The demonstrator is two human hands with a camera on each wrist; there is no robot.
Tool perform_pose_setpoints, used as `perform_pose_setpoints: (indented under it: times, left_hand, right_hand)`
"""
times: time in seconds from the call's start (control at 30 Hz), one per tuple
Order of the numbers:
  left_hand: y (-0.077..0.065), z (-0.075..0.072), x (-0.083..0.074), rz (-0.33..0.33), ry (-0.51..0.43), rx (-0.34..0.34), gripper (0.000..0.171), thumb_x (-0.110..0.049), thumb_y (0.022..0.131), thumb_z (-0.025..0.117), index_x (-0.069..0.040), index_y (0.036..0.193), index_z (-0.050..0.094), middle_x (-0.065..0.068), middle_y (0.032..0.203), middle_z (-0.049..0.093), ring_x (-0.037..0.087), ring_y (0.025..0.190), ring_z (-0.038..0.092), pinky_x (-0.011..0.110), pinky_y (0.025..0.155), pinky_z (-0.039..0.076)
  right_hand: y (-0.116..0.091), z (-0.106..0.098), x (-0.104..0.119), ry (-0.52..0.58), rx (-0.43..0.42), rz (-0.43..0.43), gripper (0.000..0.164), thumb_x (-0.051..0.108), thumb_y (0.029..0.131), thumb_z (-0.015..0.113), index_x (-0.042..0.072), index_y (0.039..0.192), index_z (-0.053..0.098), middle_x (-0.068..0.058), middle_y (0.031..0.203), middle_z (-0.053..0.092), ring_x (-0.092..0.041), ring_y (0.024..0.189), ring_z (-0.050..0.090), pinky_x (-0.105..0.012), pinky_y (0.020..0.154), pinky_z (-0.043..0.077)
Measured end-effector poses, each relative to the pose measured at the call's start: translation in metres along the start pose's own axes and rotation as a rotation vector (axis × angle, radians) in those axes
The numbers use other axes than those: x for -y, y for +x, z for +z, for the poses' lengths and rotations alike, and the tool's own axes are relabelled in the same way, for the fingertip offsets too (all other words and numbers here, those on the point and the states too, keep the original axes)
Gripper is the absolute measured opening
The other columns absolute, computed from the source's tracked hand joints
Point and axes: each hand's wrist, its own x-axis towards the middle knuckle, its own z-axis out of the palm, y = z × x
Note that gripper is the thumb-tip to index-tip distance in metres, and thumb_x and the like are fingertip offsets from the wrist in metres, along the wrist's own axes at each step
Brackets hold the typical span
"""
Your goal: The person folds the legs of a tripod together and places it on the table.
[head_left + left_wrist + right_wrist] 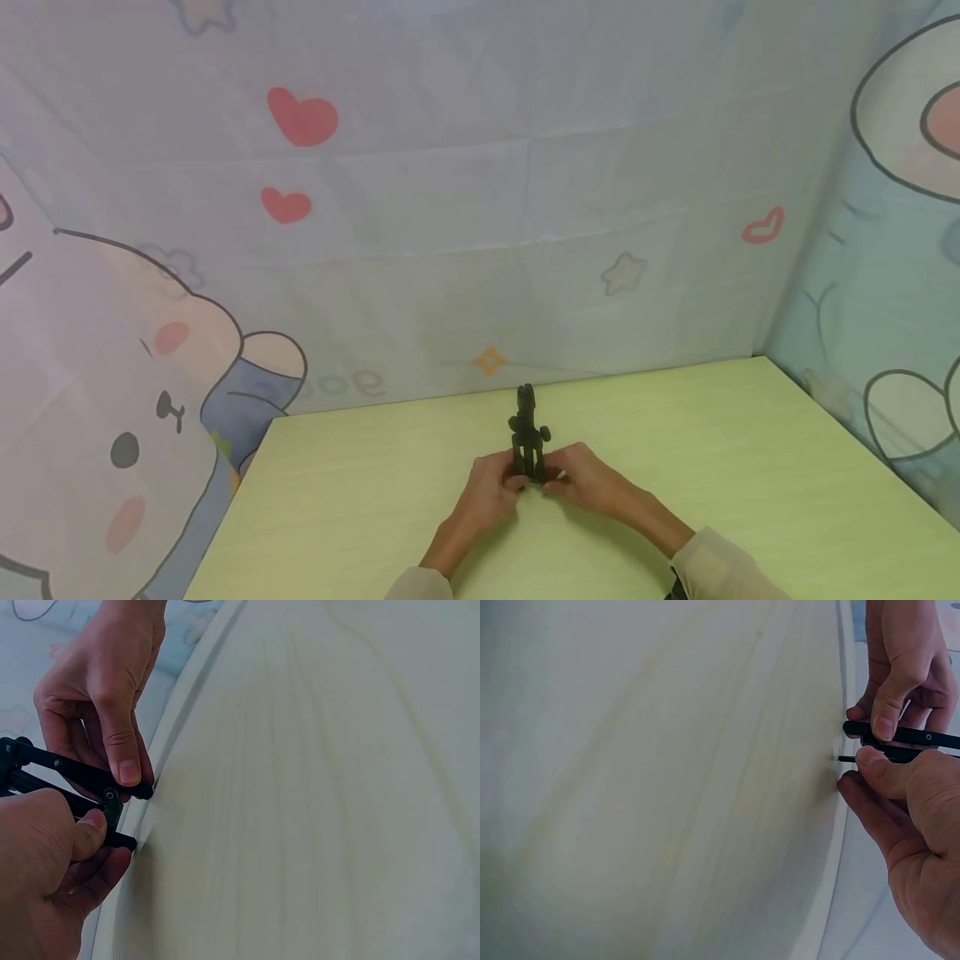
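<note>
A small black tripod (527, 433) stands upright on the table, its legs close together at the bottom and knobs on its sides. My left hand (486, 493) holds a leg from the left, thumb and fingers near the foot. From the other side, my right hand (588, 482) pinches another leg low down. In the left wrist view the tripod (71, 766) shows its legs slightly spread, with a hinged brace between them. Fingers of both hands hide parts of the legs in the right wrist view, where the tripod (930, 738) is partly out of frame.
The pale yellow-green table (360, 500) extends to both sides of the hands. Behind it hangs a cloth backdrop (450, 208) printed with hearts and stars, close to the table's back edge. More printed cloth (900, 292) covers the right side.
</note>
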Motion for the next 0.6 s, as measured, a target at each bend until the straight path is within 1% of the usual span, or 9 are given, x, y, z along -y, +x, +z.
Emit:
perform_pose_setpoints:
  times: [0.17,0.23,0.33,0.47,0.6]
  left_hand:
    - [0.0003,-0.0021,-0.0003,0.011,0.007,0.011,0.023,0.013,0.089,0.070,-0.004,0.104,0.074,0.006,0.095,0.078,0.011,0.085,0.070,0.028,0.077,0.058]
    - [0.0008,-0.0022,0.0002,0.014,0.007,0.019,0.023,0.012,0.089,0.071,-0.004,0.105,0.074,0.006,0.096,0.078,0.012,0.085,0.071,0.027,0.077,0.058]
    - [0.0018,-0.0021,0.0014,0.009,0.013,0.028,0.022,0.011,0.089,0.072,-0.005,0.105,0.074,0.005,0.096,0.078,0.011,0.085,0.071,0.027,0.077,0.058]
    - [0.0026,-0.0026,0.0023,0.010,0.021,0.030,0.023,0.012,0.088,0.072,-0.005,0.103,0.074,0.004,0.094,0.078,0.008,0.084,0.069,0.026,0.076,0.057]
    - [0.0028,-0.0032,0.0024,0.010,0.028,0.031,0.023,0.012,0.088,0.072,-0.006,0.102,0.074,0.003,0.093,0.078,0.007,0.082,0.067,0.025,0.074,0.056]
  right_hand:
    - [0.0007,0.0024,-0.0022,-0.017,0.005,0.015,0.015,-0.007,0.088,0.078,0.001,0.100,0.077,-0.007,0.096,0.079,-0.013,0.089,0.074,-0.025,0.081,0.061]
    - [0.0006,0.0026,-0.0027,-0.021,0.004,0.020,0.015,-0.006,0.087,0.078,0.002,0.100,0.076,-0.007,0.095,0.079,-0.012,0.089,0.074,-0.025,0.081,0.061]
    - [0.0005,0.0024,-0.0032,-0.026,0.006,0.023,0.014,-0.005,0.087,0.079,0.002,0.099,0.076,-0.007,0.095,0.079,-0.011,0.088,0.074,-0.025,0.081,0.061]
    - [0.0005,0.0020,-0.0038,-0.035,0.006,0.015,0.015,-0.005,0.087,0.079,0.003,0.100,0.077,-0.007,0.096,0.079,-0.011,0.089,0.074,-0.025,0.081,0.061]
    - [0.0007,0.0022,-0.0040,-0.052,-0.003,-0.007,0.015,-0.004,0.087,0.079,0.004,0.100,0.077,-0.006,0.095,0.079,-0.010,0.088,0.074,-0.025,0.080,0.061]
